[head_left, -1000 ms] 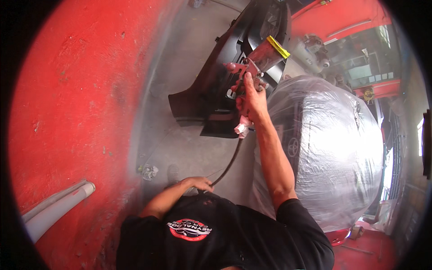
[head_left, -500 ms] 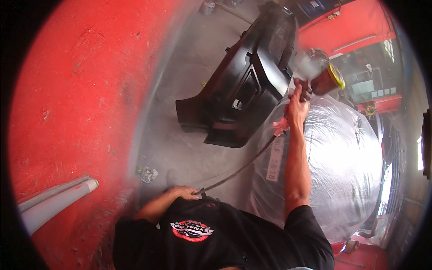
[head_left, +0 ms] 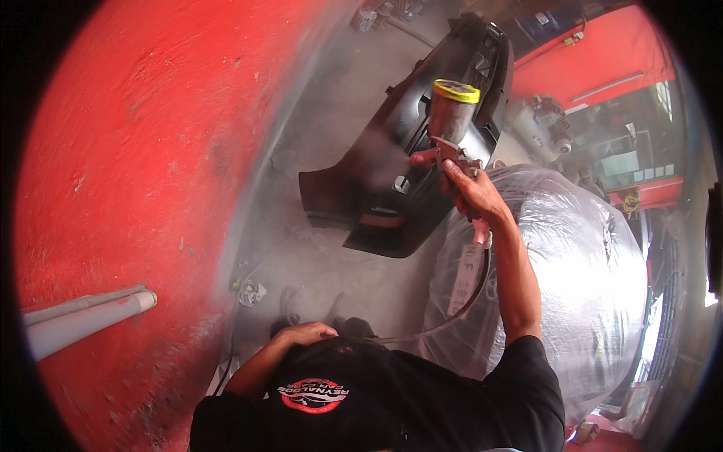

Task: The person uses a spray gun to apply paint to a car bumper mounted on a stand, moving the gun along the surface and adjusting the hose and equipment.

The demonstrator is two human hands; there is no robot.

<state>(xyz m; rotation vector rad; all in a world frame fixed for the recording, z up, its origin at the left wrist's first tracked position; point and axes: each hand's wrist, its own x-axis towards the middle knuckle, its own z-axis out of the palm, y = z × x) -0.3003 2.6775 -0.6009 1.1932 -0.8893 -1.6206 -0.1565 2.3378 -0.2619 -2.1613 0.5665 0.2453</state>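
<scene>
My right hand [head_left: 473,194] is wrapped round the grip of a spray gun [head_left: 449,151]. Its cup, with a yellow-rimmed lid, points up and away from me. Behind the gun, a black car bumper [head_left: 352,181] stretches diagonally across the floor, partly hidden by the gun. From the gun's handle a dark air hose [head_left: 463,305] curves down and left toward my waist. Close to my body, my left hand [head_left: 310,331] is closed, with the hose running toward it; the shirt hides part of the hold. A pale haze hangs about the gun and bumper.
A car under clear plastic sheeting [head_left: 572,256] stands close on the right. Along the left rises a rough red wall [head_left: 151,151] with a pale pipe [head_left: 94,320] jutting from it. Crumpled paper [head_left: 251,292] lies on the floor by the wall. A grey tank-like machine [head_left: 538,128] stands beyond the car.
My right hand has swung the spray gun left and nearer, from beside the bumper's right end to over its middle. The gun has turned upright, and the hose now bows further right.
</scene>
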